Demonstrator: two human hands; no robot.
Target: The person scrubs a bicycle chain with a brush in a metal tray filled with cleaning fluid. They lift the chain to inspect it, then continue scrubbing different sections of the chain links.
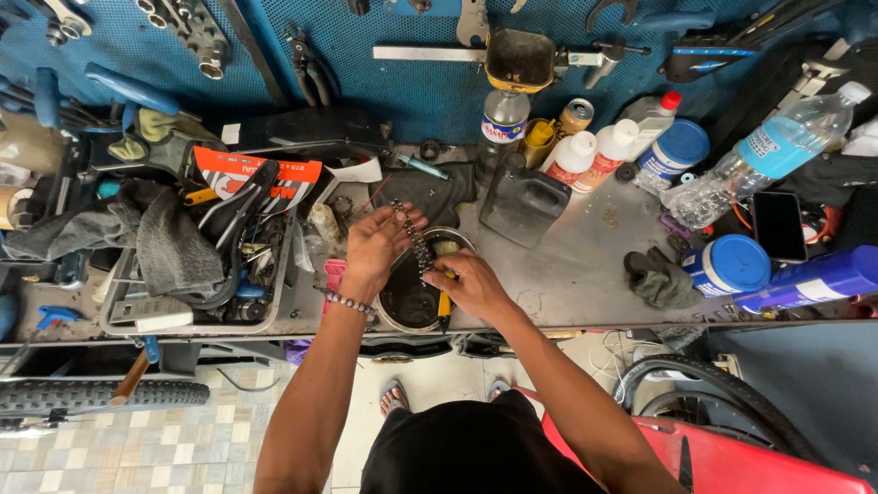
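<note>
Fingers of the left hand (pixel 375 249) pinch the upper end of a bicycle chain (pixel 414 236), lifted above a round metal bowl (pixel 395 297) of dark liquid. The chain's long axis runs diagonally from those fingers down and rightward to the right hand (pixel 471 285), closed around a yellow-handled brush (pixel 445 306) touching the chain's lower end over the bowl. Both hands are on the chain, left above and right below. The bowl sits at the near edge of a grey workbench (pixel 585 265); a dark jug (pixel 523 203) stands beyond, a grey rag (pixel 169 242) lies well left.
</note>
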